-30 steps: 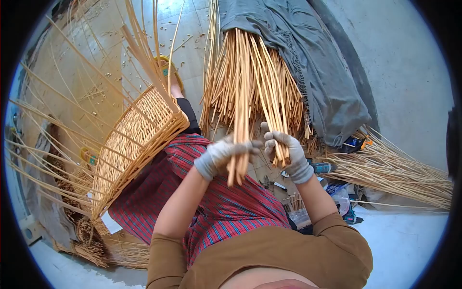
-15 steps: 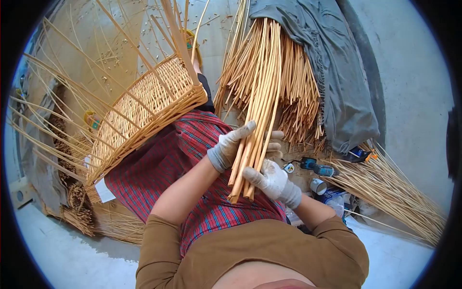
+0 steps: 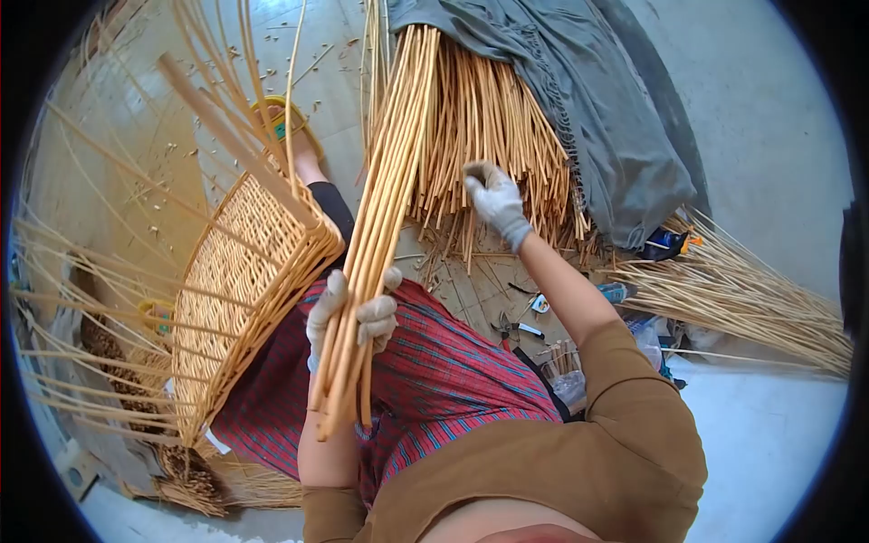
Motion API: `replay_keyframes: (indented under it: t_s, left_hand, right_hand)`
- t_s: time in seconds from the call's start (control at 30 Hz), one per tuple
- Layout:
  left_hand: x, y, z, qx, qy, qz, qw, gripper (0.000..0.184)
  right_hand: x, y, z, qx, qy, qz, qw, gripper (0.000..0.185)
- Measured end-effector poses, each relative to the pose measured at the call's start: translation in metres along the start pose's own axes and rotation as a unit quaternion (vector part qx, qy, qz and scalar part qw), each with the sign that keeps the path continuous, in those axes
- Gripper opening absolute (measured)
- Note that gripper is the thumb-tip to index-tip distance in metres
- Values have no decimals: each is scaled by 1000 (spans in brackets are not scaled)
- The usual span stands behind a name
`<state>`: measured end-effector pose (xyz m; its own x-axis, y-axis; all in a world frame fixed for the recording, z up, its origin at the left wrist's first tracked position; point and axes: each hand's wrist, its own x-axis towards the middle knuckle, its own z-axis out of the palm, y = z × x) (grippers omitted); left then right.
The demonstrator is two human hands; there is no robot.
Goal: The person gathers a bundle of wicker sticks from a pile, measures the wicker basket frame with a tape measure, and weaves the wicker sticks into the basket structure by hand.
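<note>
My left hand (image 3: pixel 376 319), in a whitish work glove, is closed around a bundle of peeled wicker rods (image 3: pixel 378 217). Their thick butt ends point toward my body, above my lap. Over the butt ends of a large pile of rods (image 3: pixel 493 118) hovers my gloved right hand (image 3: pixel 496 201), its fingers loosely curled and the thumb a little apart. I see no rod clearly held in it. A partly woven wicker basket (image 3: pixel 231 299), with long stakes sticking out, leans against my leg at the left.
A grey cloth (image 3: pixel 625 154) covers part of the pile. Thinner rods (image 3: pixel 751 299) lie at the right, near pruning shears (image 3: pixel 505 330) and a teal-handled tool (image 3: pixel 617 291). More dark rods (image 3: pixel 190 475) lie at the lower left. Cut scraps litter the floor (image 3: pixel 339 27).
My right hand has left the bundle's butt ends and moved up to the large pile. My left hand still holds the bundle, now farther left. The camera view has shifted.
</note>
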<state>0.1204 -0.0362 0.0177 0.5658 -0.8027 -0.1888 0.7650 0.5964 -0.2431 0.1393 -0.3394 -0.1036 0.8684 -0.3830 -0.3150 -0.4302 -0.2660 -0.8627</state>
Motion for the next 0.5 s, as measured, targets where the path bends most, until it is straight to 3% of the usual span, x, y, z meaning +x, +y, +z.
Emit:
replay_keyframes:
  t_s: [0.03,0.1,0.17,0.23,0.27,0.33,0.43,0.47,0.5]
  left_hand:
    - [-1,-1,-4,50,15,0,999,66]
    - [0,-3,-6,114,51,-12,992,67]
    - [1,-5,-7,125,46,-9,991,68]
    - [0,-5,-11,89,33,-2,995,72]
    - [1,-6,-8,87,37,2,996,71]
    - [0,-8,-6,99,53,6,994,70]
    - [2,-9,-7,113,65,6,991,67]
    - [2,-10,-6,120,66,2,991,66]
    - [3,-10,-6,126,65,-2,990,66]
  right_hand:
    - [17,1,-6,-5,39,-9,999,33]
    - [48,1,-20,-261,123,119,950,45]
    - [82,29,-27,-327,148,173,917,60]
    - [100,46,-22,-387,137,165,897,65]
    - [110,49,-23,-389,134,162,897,65]
    - [124,50,-23,-350,72,243,902,71]
    - [149,77,-31,-324,23,245,913,70]
    - [162,92,-41,-163,-42,319,933,64]
    - [145,82,-41,-54,67,241,967,23]
